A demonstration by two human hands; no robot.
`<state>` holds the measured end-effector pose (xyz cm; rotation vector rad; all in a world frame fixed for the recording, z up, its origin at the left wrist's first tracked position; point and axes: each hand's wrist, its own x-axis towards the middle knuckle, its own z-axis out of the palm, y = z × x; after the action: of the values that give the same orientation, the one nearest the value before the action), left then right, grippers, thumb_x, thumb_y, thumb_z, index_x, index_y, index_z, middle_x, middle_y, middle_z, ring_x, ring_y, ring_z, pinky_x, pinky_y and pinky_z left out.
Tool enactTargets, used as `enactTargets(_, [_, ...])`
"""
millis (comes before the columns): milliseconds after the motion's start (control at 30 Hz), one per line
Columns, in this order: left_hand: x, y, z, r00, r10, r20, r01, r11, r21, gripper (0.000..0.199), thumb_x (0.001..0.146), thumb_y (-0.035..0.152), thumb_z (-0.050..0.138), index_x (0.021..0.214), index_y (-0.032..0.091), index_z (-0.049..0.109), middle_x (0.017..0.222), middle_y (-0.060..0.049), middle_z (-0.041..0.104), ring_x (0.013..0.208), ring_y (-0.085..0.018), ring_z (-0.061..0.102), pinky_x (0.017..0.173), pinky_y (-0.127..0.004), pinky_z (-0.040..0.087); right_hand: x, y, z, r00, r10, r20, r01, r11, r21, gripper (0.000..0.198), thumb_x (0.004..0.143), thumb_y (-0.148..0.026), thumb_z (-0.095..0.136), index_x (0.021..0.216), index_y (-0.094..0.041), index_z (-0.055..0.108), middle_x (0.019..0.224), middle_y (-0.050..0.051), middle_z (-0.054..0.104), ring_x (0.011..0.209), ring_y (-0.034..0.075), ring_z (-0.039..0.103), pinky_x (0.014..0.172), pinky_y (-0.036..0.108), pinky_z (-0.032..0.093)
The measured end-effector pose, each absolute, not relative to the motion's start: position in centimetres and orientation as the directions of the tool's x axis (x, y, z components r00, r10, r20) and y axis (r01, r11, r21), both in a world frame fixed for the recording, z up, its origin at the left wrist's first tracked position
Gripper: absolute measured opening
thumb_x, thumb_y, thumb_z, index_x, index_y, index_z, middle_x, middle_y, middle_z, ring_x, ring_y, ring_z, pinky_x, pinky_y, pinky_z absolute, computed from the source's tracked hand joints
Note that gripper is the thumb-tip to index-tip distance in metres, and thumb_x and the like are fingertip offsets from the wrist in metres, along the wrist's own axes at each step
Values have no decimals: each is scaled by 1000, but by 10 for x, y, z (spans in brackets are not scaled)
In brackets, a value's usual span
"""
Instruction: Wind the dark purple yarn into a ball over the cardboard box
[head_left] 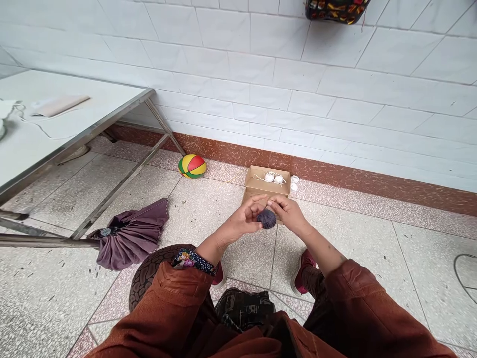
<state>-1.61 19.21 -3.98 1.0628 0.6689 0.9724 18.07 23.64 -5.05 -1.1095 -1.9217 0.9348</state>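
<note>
- A dark grey-purple round ball of wound yarn (267, 219) is in the air between the person's hands, in front of the body, probably lifted there so both can work on it in plain sight.
- The left hand (244, 218) is half open and curved around the ball's side, thumb below and fingers above, seemingly to steady it without squashing the winding.
- The right hand (286, 211) is nearly closed, thumb and fingertips pinched at the ball's top, most likely on its yarn; the strand is too fine to be sure.
- Below and beyond, an open brown cardboard box (253, 186) sits on the speckled stone floor (335, 238), within easy reach.
- Its far part holds small white balls of yarn (274, 177), perhaps to stop them rolling; more white balls (294, 182) lie just outside, to its right.
- Farther left, a red, yellow and green ball (192, 166) rests by the leg of a white-topped metal table (112, 84), near a purple folded fabric umbrella (134, 233).
</note>
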Motion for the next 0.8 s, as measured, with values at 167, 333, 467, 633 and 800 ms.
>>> enactTargets(167, [-22,199,-42,263,962,-76,-515,206,832,40,71,22,80,111,18,70,104,-7,67,96,-18,61,85,-30,46,177,228,-65,-499,855,143,440,393,-807,24,101,-35,48,90,-21,63,80,2,68,74,18,63,69,27,46])
enactTargets(333, [-25,206,-49,121,974,-194,-447,227,865,36,68,20,78,103,17,68,101,-5,70,91,-17,62,86,-32,45,178,215,-49,-673,718,177,337,511,-791,24,103,-34,48,92,-21,64,84,3,69,77,17,65,74,28,48])
enactTargets(467, [-23,205,-53,115,974,-193,-96,205,974,41,63,16,75,104,16,69,98,-4,70,86,-17,61,85,-32,44,181,213,-33,-678,691,250,219,515,-829,20,100,-36,57,90,-22,67,82,3,69,76,16,65,72,28,49])
enactTargets(633, [-16,197,-51,353,926,-131,-44,156,987,77,62,12,75,135,22,54,97,-2,64,85,-16,58,76,-29,43,182,223,-36,-498,822,277,246,440,-863,22,97,-38,60,85,-22,67,81,2,69,73,16,62,70,28,48])
enactTargets(800, [-15,194,-46,493,869,-52,-319,235,918,78,70,17,78,142,28,51,100,-3,64,91,-16,58,79,-29,43,180,230,-57,-405,892,202,331,349,-877,27,98,-38,54,80,-21,63,74,1,64,69,16,58,66,27,46])
